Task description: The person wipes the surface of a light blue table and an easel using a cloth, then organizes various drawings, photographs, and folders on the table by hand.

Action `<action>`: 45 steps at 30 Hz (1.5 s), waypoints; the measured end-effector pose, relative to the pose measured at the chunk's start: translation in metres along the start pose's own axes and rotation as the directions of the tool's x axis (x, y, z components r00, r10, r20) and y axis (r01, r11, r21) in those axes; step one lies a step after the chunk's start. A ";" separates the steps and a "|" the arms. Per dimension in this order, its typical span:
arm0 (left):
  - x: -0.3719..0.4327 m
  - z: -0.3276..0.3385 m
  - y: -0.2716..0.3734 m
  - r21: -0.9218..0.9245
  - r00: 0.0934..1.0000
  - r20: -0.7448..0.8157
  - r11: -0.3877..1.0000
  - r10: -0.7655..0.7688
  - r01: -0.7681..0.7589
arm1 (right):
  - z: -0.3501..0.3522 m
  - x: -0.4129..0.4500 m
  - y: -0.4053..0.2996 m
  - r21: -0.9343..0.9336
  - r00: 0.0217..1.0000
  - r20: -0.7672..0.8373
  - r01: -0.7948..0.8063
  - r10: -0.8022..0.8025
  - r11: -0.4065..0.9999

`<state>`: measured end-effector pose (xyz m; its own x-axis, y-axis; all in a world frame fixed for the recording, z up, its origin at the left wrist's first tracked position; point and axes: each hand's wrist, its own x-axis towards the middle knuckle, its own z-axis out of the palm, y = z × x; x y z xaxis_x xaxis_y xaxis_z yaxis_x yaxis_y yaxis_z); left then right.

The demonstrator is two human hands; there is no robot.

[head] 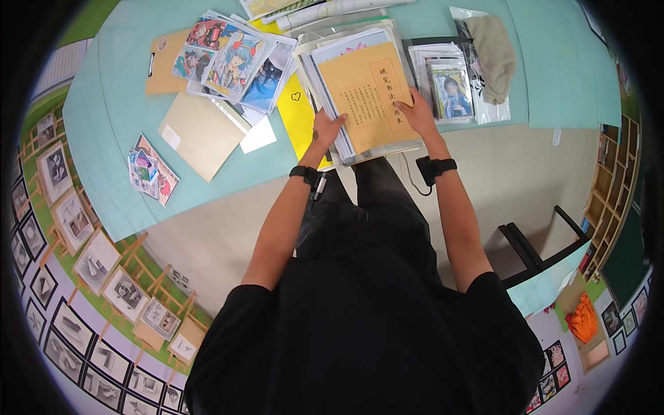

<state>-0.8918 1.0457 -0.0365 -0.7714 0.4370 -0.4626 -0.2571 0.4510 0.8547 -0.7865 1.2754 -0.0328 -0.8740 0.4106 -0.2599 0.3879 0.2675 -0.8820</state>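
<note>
A tan booklet [365,98] with columns of Chinese writing on its cover lies on top of a thick stack of papers and clear sleeves [340,142]. My left hand [328,129] grips the stack's left edge, its thumb over the booklet's lower left side. On the opposite edge, my right hand [421,116] has its thumb on the booklet's cover; the fingers are hidden beneath. The stack lies at the table's front edge and partly overhangs it. Under its left side is a yellow sheet [295,111] with a small heart outline.
Anime-style prints [236,62] overlap a brown clipboard [165,62] on the teal table [119,114]. Nearby are a beige folder [199,135] and small picture cards [150,168]. To the right are sleeved cards [451,93] and a grey cloth [492,57]. Rolled paper [332,11] lies behind.
</note>
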 end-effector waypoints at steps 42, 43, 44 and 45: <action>0.116 -0.088 0.087 0.342 0.835 -0.386 0.901 0.392 -0.265 | 0.024 -0.051 0.018 -0.148 0.956 -0.292 -0.010 -0.033 0.989; 0.123 -0.093 0.089 0.304 0.844 -0.391 0.917 0.368 -0.260 | 0.026 -0.051 0.017 -0.263 0.939 -0.317 0.045 -0.130 0.964; 0.126 -0.098 0.090 0.265 0.851 -0.396 0.930 0.345 -0.253 | 0.028 -0.052 0.017 -0.257 0.939 -0.316 0.053 -0.136 0.965; 0.124 -0.097 0.093 0.267 0.849 -0.396 0.928 0.350 -0.258 | 0.030 -0.053 0.018 -0.288 0.934 -0.326 0.050 -0.147 0.956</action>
<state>-1.0675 1.0662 0.0084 -0.9753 0.2211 -0.0006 0.1160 0.5137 0.8501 -0.7417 1.2326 -0.0470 -0.7776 0.6286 0.0156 0.4115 0.5274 -0.7433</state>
